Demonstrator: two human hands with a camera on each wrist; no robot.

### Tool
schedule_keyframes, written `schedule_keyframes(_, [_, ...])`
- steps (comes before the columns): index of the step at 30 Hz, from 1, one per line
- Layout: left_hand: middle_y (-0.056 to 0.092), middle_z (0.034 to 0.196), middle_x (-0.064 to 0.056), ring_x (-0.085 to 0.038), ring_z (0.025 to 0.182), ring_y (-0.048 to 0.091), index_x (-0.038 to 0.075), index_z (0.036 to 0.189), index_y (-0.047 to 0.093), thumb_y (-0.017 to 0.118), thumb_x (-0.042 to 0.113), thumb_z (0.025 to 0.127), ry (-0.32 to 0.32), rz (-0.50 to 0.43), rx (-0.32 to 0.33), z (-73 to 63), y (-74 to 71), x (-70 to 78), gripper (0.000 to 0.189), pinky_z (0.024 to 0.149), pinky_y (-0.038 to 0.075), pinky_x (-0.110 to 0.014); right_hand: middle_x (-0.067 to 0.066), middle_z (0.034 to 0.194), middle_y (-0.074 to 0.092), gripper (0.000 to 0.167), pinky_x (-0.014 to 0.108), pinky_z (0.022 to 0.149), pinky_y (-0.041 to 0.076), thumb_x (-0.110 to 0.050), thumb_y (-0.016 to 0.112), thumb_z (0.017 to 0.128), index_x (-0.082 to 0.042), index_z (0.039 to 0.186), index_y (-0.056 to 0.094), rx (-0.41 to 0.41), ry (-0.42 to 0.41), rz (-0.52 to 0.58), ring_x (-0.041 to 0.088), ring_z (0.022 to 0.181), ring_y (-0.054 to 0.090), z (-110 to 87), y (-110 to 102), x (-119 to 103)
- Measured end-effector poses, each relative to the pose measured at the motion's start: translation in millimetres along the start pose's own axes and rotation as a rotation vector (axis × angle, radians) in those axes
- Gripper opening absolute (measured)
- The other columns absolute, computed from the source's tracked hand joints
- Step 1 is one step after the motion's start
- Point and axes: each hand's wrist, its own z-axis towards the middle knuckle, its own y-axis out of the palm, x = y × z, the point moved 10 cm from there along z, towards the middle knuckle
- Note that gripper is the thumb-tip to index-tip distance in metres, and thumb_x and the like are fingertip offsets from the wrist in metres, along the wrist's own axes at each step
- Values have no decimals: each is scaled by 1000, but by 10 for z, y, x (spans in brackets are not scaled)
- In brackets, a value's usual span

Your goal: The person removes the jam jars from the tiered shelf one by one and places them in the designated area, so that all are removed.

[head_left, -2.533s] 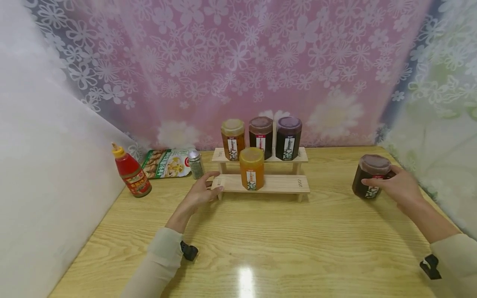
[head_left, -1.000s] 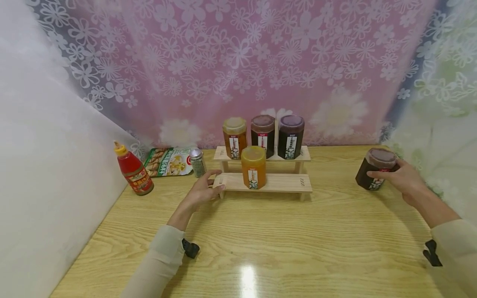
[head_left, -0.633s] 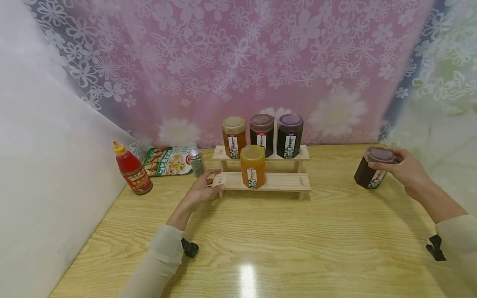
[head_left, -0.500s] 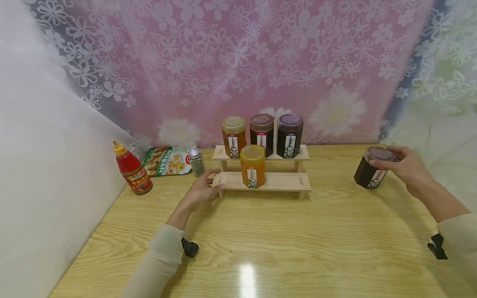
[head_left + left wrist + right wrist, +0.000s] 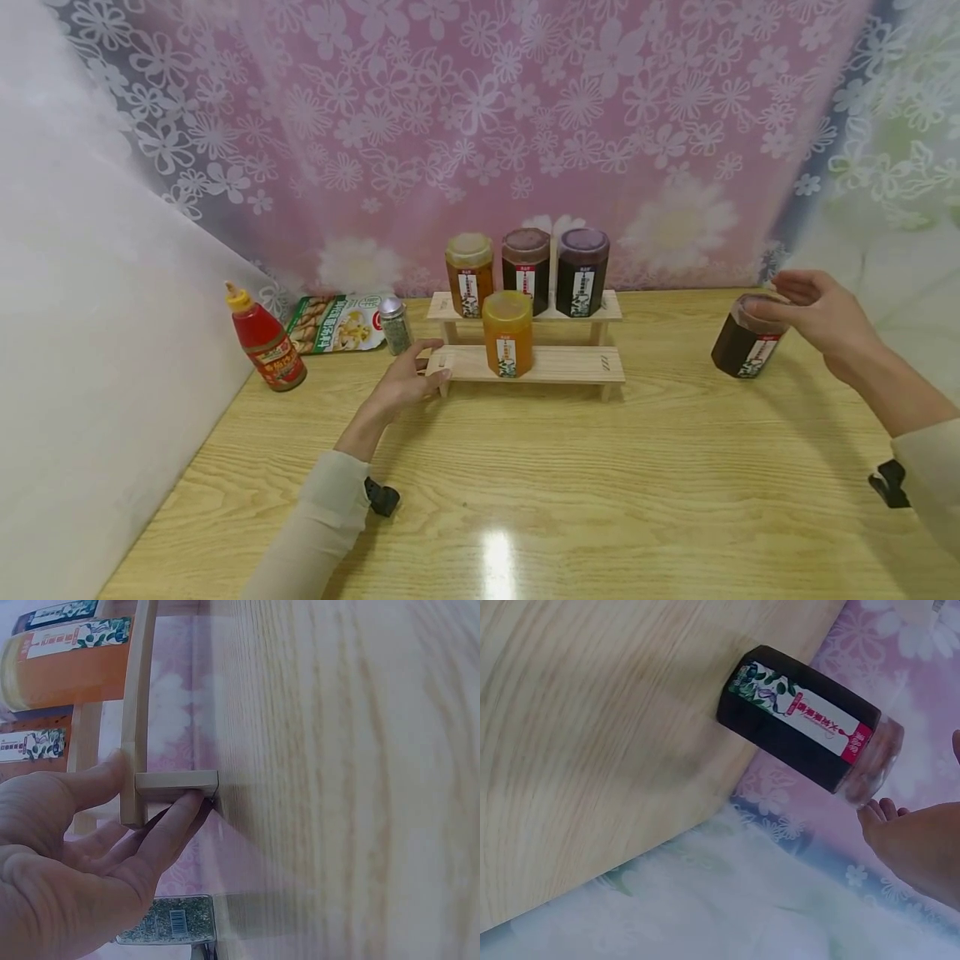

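Note:
Near the table's right edge stands a dark jam jar with a brownish lid. My right hand is just above and beside that lid, fingers extended; the right wrist view has the fingertips right at the lid's rim. With my left hand I grip the left end of a two-step wooden display rack. In the left wrist view, the thumb rests on the lower board and the fingers reach round its short leg. An orange jar sits on the lower step.
On the rack's upper step stand an amber jar, a brown-lidded jar and a purple-lidded jar. Left of the rack are a spice shaker, a food packet and a red sauce bottle. Floral curtains hang behind.
My right hand held the dark jar, moved it slightly back and turned it, then let go and rose off it. The left hand keeps its hold on the rack.

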Motion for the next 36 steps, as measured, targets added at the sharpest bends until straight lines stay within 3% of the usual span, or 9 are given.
schedule_keyframes(4, [41, 157, -27, -41, 143, 46, 18, 157, 44, 67, 14, 103, -1, 0, -1, -1, -4, 10, 59, 101, 55, -50, -8, 158, 37, 68, 34, 127, 23, -36, 66, 103, -34, 160, 26, 10, -40, 35, 23, 158, 19, -11, 50, -84])
schedule_keyframes(8, [43, 155, -27, -41, 140, 48, 17, 157, 43, 67, 12, 103, 1, -11, -3, -3, 0, 15, 60, 101, 55, -50, -31, 129, 42, 45, 12, 104, 39, -26, 65, 105, -44, 137, 39, 2, -90, 85, 12, 149, 33, -18, 144, -146])
schedule_keyframes(11, [44, 154, -27, -42, 140, 49, 16, 158, 43, 67, 12, 103, 7, -5, -4, -7, 5, 16, 60, 100, 55, -51, -26, 136, 42, 46, 6, 90, 42, -25, 64, 105, -43, 139, 39, -22, -95, 87, 16, 154, 30, -40, 237, -178])
schedule_keyframes(14, [45, 154, -27, -42, 139, 49, 16, 158, 43, 67, 13, 103, 8, 1, -3, -10, 10, 10, 60, 100, 56, -50, -16, 144, 41, 49, 5, 89, 42, -30, 66, 104, -40, 143, 38, -36, -85, 55, 26, 156, 27, -64, 326, -214])
schedule_keyframes(19, [46, 153, -26, -40, 137, 51, 15, 158, 43, 67, 12, 103, 7, -9, -1, -5, 4, 6, 60, 100, 55, -51, 6, 167, 30, 66, 19, 111, 41, -31, 65, 105, -26, 160, 30, -81, -87, 19, 27, 156, 26, -93, 474, -300])
schedule_keyframes(22, [46, 153, -25, -40, 138, 51, 15, 158, 42, 67, 12, 103, 7, -13, -2, 1, 2, 13, 60, 101, 55, -51, 11, 169, 27, 69, 32, 120, 36, -31, 64, 106, -21, 163, 27, -110, -97, 14, 25, 155, 28, -110, 559, -335])
schedule_keyframes(27, [45, 154, -26, -41, 140, 49, 15, 158, 43, 67, 13, 103, 8, 7, -5, 9, 9, 15, 60, 100, 55, -50, 6, 160, 38, 71, 45, 117, 38, -30, 63, 106, -15, 165, 26, -149, -118, -4, 14, 142, 40, -143, 719, -355])
schedule_keyframes(33, [44, 155, -26, -41, 140, 48, 16, 158, 43, 67, 14, 103, 9, 23, -5, 11, 13, 9, 60, 100, 55, -50, 15, 162, 36, 74, 52, 115, 38, -30, 64, 106, -10, 165, 23, -221, -119, 19, 27, 145, 38, -225, 970, -421])
schedule_keyframes(36, [44, 155, -24, -40, 141, 48, 18, 158, 43, 68, 14, 103, 6, 24, 3, 14, 1, 3, 60, 101, 55, -50, 15, 162, 36, 73, 60, 117, 32, -30, 64, 106, -10, 164, 25, -254, -121, 67, 13, 139, 44, -271, 1100, -483])
